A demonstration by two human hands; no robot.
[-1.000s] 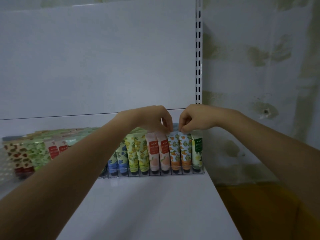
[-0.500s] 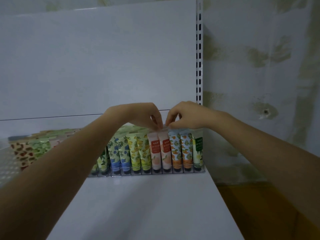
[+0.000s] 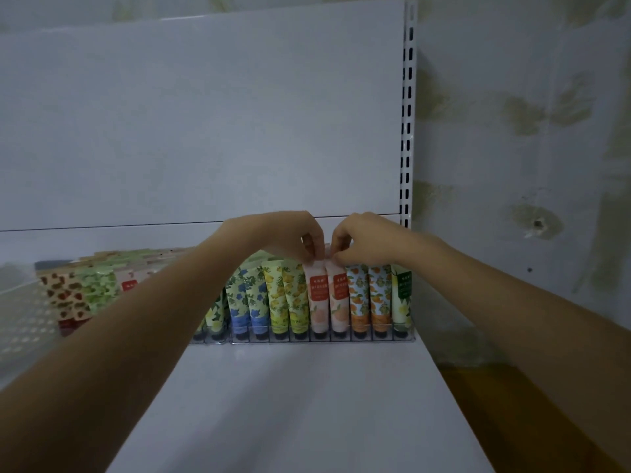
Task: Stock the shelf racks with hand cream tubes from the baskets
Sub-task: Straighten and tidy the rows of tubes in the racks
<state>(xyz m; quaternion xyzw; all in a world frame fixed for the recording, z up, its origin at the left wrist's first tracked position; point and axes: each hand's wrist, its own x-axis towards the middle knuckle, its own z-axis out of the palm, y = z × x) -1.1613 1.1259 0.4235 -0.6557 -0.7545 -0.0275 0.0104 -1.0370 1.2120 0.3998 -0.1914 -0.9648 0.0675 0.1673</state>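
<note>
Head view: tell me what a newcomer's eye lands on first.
Two bare forearms meet mid-frame, the left hand and right hand pinching the tops of the peach tubes. These stand in a colourful row of hand cream tubes in the clear rack at the back of the white shelf.

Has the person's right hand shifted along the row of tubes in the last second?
Yes. The right hand slid left, from above the orange-print tubes to pinching the tops of the peach tubes.

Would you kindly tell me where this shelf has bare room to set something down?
Free: the shelf board from the rack forward to its near edge. Crowded: the rack, packed full up to the upright; left hand and right hand pinch the peach tubes.
</note>
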